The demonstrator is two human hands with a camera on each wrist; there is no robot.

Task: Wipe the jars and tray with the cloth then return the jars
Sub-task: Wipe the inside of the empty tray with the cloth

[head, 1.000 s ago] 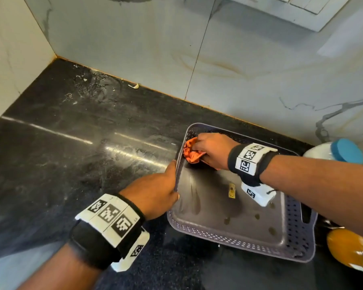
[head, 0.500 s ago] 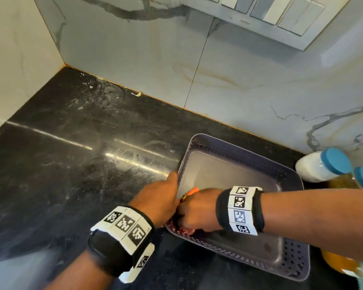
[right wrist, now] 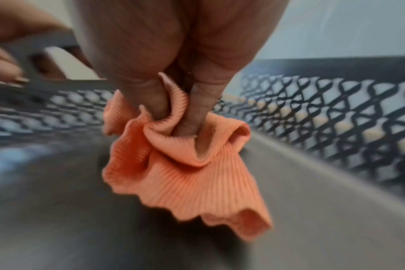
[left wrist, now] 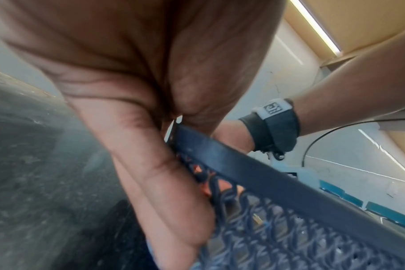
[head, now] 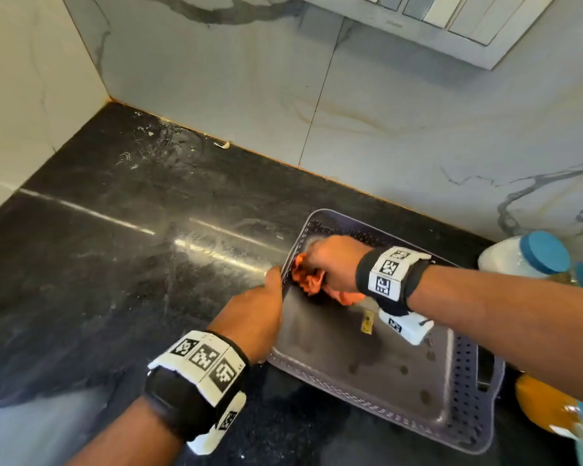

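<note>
the right hand (head: 334, 264) with the cloth (head: 312, 280) has gone from the tray's near left corner back to its far left corner.
the tray (head: 465, 428) sits on the desk (head: 115, 264); left hand (head: 253, 317) fingers (left wrist: 173, 182) grip its left rim, right fingers (right wrist: 192, 109) pinch the bunched orange cloth inside, jars (head: 522, 255) just beside its right end.

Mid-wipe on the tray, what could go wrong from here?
The cloth is only pinched by the right hand; it may snag on the lattice wall. The tray is held by the left hand at one edge and may slide into the jars beside it.
</note>
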